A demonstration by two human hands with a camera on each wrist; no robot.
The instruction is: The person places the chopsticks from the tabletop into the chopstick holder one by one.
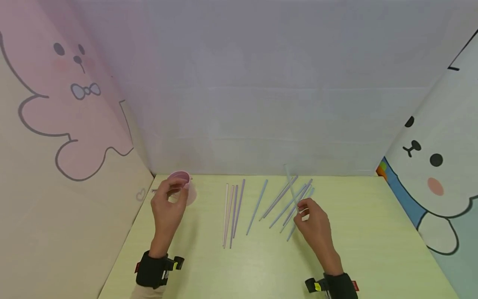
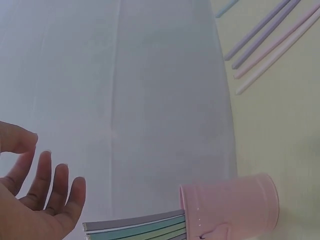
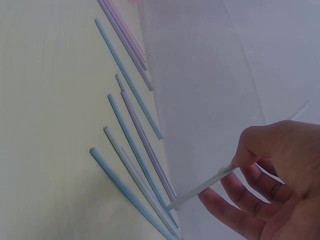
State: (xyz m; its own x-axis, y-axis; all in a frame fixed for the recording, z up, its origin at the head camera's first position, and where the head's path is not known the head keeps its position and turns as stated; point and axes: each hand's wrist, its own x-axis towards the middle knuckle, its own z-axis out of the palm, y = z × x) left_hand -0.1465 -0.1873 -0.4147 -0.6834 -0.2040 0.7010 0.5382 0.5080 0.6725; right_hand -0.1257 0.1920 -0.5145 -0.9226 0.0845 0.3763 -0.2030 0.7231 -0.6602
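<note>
My right hand (image 1: 313,222) pinches a slender pale stick (image 3: 200,189) between thumb and fingers, tilted over the right-hand pile. Beneath it on the table several blue, purple and pale green sticks (image 1: 287,207) lie slanted, some crossing. My left hand (image 1: 168,205) is raised at the left, overlapping a pink cup (image 1: 180,172) in the head view. Its fingers (image 2: 60,185) are loosely bent, thumb near the index finger, with nothing between them. From the mouth of the cup, grey, teal and green strips (image 2: 135,227) stick out in the left wrist view.
In the middle of the pale yellow table (image 1: 239,274) lie white, pink and purple sticks (image 1: 235,211) side by side. A lone blue stick (image 1: 257,207) lies right of them. A pale curtain (image 1: 261,91) closes off the back, with printed cartoon panels at both sides.
</note>
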